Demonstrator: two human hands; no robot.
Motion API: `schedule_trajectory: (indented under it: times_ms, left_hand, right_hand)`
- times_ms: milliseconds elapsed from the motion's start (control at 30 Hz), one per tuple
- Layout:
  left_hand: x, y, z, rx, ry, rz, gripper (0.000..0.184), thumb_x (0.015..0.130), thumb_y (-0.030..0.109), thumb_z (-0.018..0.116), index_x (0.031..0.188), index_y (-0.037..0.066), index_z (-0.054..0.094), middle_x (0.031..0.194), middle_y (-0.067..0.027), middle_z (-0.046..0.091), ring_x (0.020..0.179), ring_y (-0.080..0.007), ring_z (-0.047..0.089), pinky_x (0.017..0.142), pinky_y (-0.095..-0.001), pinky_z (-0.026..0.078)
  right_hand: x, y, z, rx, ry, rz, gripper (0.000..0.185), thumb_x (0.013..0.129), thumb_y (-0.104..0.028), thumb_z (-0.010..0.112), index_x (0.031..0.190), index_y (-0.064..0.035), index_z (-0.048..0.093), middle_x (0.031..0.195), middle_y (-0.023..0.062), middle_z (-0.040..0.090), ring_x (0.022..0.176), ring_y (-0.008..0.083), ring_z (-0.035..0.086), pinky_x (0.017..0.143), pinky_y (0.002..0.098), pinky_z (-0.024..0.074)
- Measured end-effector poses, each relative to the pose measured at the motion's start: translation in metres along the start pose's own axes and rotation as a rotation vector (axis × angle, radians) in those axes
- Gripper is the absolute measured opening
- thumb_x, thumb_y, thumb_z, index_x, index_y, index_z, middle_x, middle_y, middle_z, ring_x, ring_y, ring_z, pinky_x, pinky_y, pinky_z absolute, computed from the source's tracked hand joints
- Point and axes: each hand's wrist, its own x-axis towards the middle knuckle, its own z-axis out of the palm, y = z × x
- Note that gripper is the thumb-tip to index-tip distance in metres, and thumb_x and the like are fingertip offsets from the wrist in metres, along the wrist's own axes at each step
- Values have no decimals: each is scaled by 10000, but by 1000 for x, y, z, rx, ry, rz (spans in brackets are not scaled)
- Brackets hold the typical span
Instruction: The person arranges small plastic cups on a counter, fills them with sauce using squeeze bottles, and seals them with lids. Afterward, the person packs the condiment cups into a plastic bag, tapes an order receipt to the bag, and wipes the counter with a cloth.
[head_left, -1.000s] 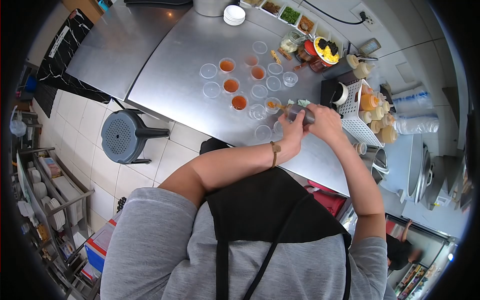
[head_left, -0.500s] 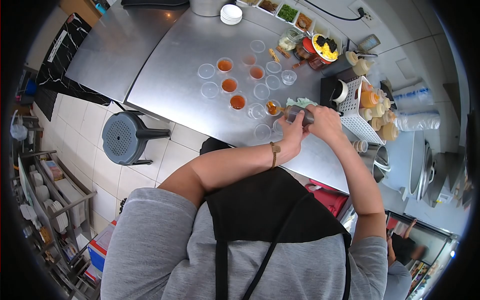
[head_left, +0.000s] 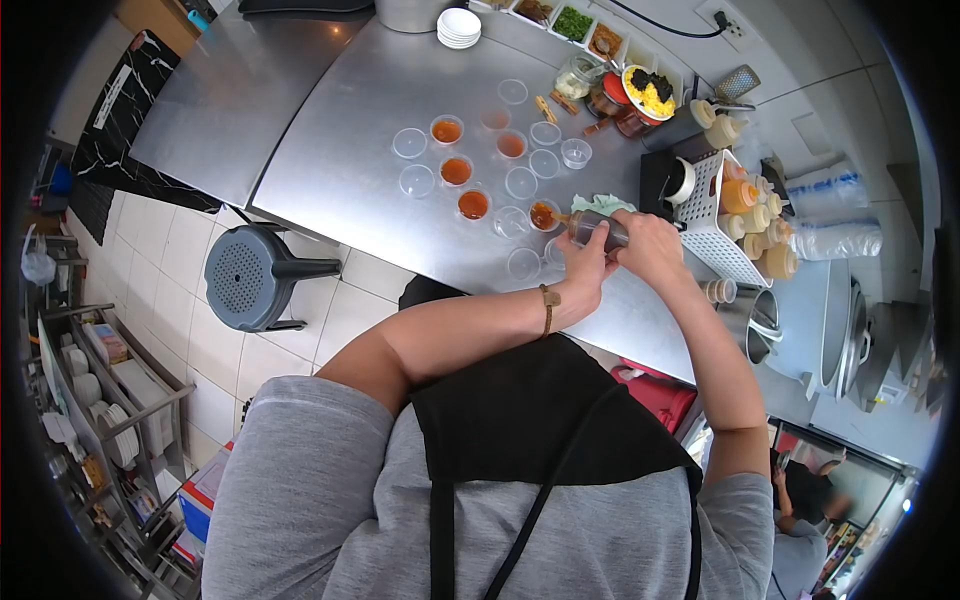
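Both my hands are closed around a squeeze bottle [head_left: 606, 232] of dark sauce, tipped nearly on its side. My left hand [head_left: 586, 265] grips it near the nozzle end, and my right hand [head_left: 650, 245] wraps its base. The nozzle points left, over a small clear sauce cup [head_left: 544, 216] with orange-red sauce in it. Left of that stand other cups holding red-orange sauce, such as one cup [head_left: 473, 205] and another cup [head_left: 456, 171]. Clear round lids [head_left: 417, 181] lie among them. A pale green cloth [head_left: 603, 204] is just behind the bottle.
A white basket [head_left: 715, 220] full of squeeze bottles stands to the right, beside a black box [head_left: 657, 182]. Jars and a bowl of yellow food [head_left: 650, 92] line the back. Small white dishes [head_left: 459, 28] are stacked at the far edge. A grey stool [head_left: 245, 275] stands left of the steel table [head_left: 345, 190].
The sauce in the cup under the nozzle looks fuller and redder. My hands and the bottle hold nearly the same place; the view has shifted slightly.
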Motion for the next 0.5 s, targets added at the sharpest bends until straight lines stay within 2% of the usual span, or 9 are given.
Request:
schedule_trajectory:
  times_ms: [267, 500]
  left_hand:
    - [3, -7, -4, 38, 36, 0, 632, 840, 239, 594, 1249, 129, 125, 1152, -132, 389, 936, -230, 529, 789, -351, 486]
    - [-2, -9, -6, 88, 35, 91, 679, 821, 210, 624, 1263, 129, 115, 1153, -129, 388, 973, -210, 506, 778, -330, 480]
  right_hand:
    - [-6, 6, 12, 92, 29, 30, 393, 571, -105, 669, 955, -76, 593, 839, 151, 636, 802, 315, 613, 703, 398, 487]
    - [-13, 17, 30, 306, 178, -24, 481, 543, -167, 739, 991, -76, 588, 887, 141, 633, 823, 324, 603, 710, 395, 480]
